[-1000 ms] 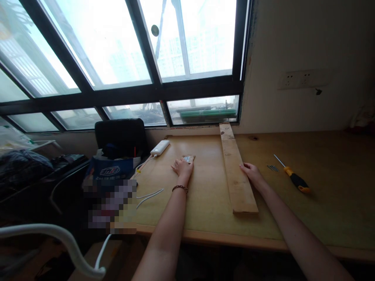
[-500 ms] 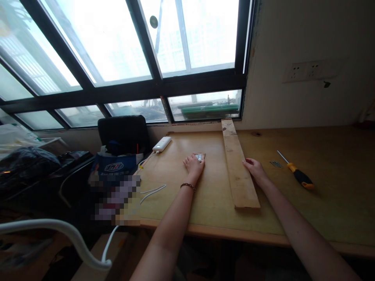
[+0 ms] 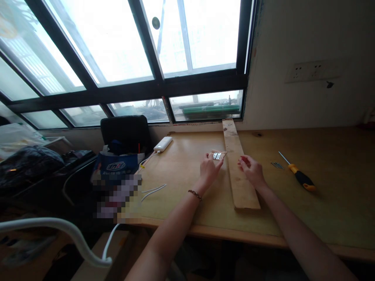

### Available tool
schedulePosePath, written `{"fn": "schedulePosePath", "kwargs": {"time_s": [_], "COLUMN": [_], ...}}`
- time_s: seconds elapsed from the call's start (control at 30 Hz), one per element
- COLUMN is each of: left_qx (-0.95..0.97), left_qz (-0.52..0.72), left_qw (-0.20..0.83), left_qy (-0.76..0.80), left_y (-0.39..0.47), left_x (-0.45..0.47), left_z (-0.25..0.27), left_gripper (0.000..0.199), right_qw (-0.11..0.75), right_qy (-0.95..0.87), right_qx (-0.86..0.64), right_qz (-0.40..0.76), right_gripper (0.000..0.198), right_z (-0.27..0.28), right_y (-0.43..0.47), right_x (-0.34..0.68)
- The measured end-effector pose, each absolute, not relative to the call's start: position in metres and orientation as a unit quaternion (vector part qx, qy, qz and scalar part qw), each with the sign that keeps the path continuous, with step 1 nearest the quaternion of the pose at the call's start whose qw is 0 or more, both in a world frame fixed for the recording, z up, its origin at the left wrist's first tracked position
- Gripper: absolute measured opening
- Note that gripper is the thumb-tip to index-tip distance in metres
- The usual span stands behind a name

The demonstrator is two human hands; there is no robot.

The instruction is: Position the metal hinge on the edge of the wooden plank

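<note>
From the left we see a white rectangular power bank (image 3: 163,144) on the tan wooden table (image 3: 178,179), at ten o'clock from the left hand (image 3: 209,170). That hand's grip is closed around a small flat brown-edged piece with silvery plates (image 3: 217,156), at one o'clock, just beside a long pale wooden board (image 3: 244,193). Over the board we find the right hand (image 3: 251,170), fingers curled; we cannot tell whether its grip holds anything. At three o'clock from it lie slim metallic screws (image 3: 277,165), then a yellow-and-black screwdriver (image 3: 301,178).

prob. a home rm (bit cluttered) w/ desk (image 3: 331,218), window (image 3: 196,39), chair (image 3: 125,128), bag (image 3: 117,171).
</note>
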State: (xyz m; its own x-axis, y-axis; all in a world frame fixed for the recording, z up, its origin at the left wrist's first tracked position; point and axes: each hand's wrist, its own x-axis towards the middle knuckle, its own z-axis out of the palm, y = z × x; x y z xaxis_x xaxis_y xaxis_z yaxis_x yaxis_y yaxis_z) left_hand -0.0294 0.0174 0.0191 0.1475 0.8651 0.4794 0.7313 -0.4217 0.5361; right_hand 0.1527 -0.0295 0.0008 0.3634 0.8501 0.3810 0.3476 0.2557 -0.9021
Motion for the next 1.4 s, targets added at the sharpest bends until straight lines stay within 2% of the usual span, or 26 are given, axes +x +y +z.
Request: {"fn": "schedulePosePath", "kwargs": {"time_s": [0.1,0.27,0.37,0.57,0.67,0.77,0.83,0.93,1.0,1.13,1.4], "left_qx": [0.777,0.804,0.816,0.833,0.826,0.771,0.687,0.544,0.479,0.43,0.439], "left_qz": [0.388,0.386,0.387,0.401,0.423,0.482,0.519,0.5,0.473,0.492,0.523], "left_qw": [0.08,0.083,0.079,0.053,0.073,0.179,0.316,0.551,0.645,0.671,0.652], "left_qy": [0.489,0.445,0.422,0.378,0.365,0.374,0.399,0.388,0.362,0.351,0.331], "left_y": [-0.003,-0.022,-0.024,-0.026,-0.028,-0.026,-0.022,-0.013,-0.007,-0.003,-0.012], "left_x": [-0.018,-0.004,0.0,0.003,0.005,0.009,0.011,0.01,0.008,0.005,0.009], "left_z": [0.026,0.023,0.018,0.014,0.014,0.012,0.009,0.007,0.007,0.007,0.009], "left_gripper": [0.04,0.04,0.04,0.051,0.05,0.061,0.067,0.054,0.043,0.036,0.031], "right_qw": [0.583,0.601,0.613,0.653,0.662,0.669,0.673,0.673,0.668,0.654,0.652], "right_qy": [-0.505,-0.441,-0.42,-0.394,-0.368,-0.351,-0.35,-0.367,-0.382,-0.403,-0.359], "right_qx": [-0.558,-0.542,-0.534,-0.506,-0.489,-0.48,-0.472,-0.455,-0.445,-0.436,-0.434], "right_qz": [0.307,0.388,0.404,0.404,0.433,0.446,0.449,0.453,0.458,0.468,0.507], "right_gripper": [0.045,0.05,0.053,0.057,0.055,0.054,0.054,0.058,0.062,0.063,0.041], "right_z": [0.003,0.003,0.005,0.012,0.014,0.015,0.016,0.018,0.019,0.019,0.016], "right_y": [-0.031,-0.028,-0.028,-0.033,-0.034,-0.034,-0.035,-0.036,-0.037,-0.037,-0.035], "right_x": [0.146,0.151,0.154,0.15,0.15,0.151,0.151,0.149,0.147,0.145,0.145]}}
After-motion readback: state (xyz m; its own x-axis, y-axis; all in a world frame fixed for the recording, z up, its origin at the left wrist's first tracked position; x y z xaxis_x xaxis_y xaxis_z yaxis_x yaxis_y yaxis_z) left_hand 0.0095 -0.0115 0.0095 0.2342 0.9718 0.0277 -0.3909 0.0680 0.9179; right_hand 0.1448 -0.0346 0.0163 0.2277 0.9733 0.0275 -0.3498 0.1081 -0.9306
